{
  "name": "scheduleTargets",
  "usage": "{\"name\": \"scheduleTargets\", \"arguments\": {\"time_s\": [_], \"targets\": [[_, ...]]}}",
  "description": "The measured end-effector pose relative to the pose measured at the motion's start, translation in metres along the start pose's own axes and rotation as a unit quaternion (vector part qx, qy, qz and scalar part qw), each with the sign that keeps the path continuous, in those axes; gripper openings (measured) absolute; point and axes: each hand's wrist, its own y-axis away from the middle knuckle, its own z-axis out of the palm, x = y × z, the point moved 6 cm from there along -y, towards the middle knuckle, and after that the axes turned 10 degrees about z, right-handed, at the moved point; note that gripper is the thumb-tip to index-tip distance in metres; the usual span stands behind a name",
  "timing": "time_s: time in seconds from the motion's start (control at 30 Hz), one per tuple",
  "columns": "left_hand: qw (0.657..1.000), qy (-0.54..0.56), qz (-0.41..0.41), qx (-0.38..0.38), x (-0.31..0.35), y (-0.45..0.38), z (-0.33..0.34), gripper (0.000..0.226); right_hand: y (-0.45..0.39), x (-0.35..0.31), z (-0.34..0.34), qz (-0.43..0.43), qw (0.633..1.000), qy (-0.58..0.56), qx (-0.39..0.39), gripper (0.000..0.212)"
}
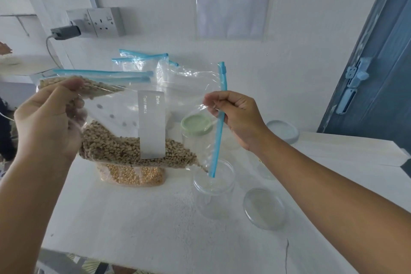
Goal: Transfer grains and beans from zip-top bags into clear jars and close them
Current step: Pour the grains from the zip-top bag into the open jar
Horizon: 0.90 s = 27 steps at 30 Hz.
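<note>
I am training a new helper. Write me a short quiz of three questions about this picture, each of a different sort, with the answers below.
1. True or false: the open jar under the bag's blue zip strip already has its lid on.
2. Multiple choice: what does the right hand pinch?
A. the green lid
B. the zip end of the bean bag
C. the clear lid on the table
3. Fill the gap: the left hand grips the bean bag at its ____ end, raised above the table.

Key
1. False. It is open; a clear lid lies beside it.
2. B
3. Bottom (closed) end, opposite the zip.
</note>
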Motion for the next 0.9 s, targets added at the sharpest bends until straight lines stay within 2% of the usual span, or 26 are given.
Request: {"name": "scheduleTargets", "arguments": {"time_s": [0.17, 0.4, 0.63, 0.83, 0.9], "targets": [[1.000, -0.005, 0.005, -0.008, 0.001, -0.003, 0.007, 0.013, 0.000, 0.002, -0.003, -0.003, 1.000, -0.003, 0.001, 0.029], [0.999, -0.017, 0.025, -0.039, 0.006, -0.016, 0.015, 0.020, 0.003, -0.002, -0.007, -0.008, 1.000, -0.014, 0.000, 0.030], [0.996, -0.041, 0.041, -0.062, 0.002, -0.014, 0.019, 0.013, 0.010, 0.007, -0.012, -0.003, 1.000, -0.005, 0.003, 0.031], [0.996, -0.051, 0.051, -0.057, 0.000, -0.013, 0.019, 0.010, 0.015, 0.008, -0.013, -0.007, 1.000, -0.003, 0.009, 0.035], [0.995, -0.057, 0.051, -0.056, 0.000, -0.017, 0.018, 0.016, 0.015, 0.007, -0.012, -0.009, 1.000, -0.001, 0.009, 0.034]]}}
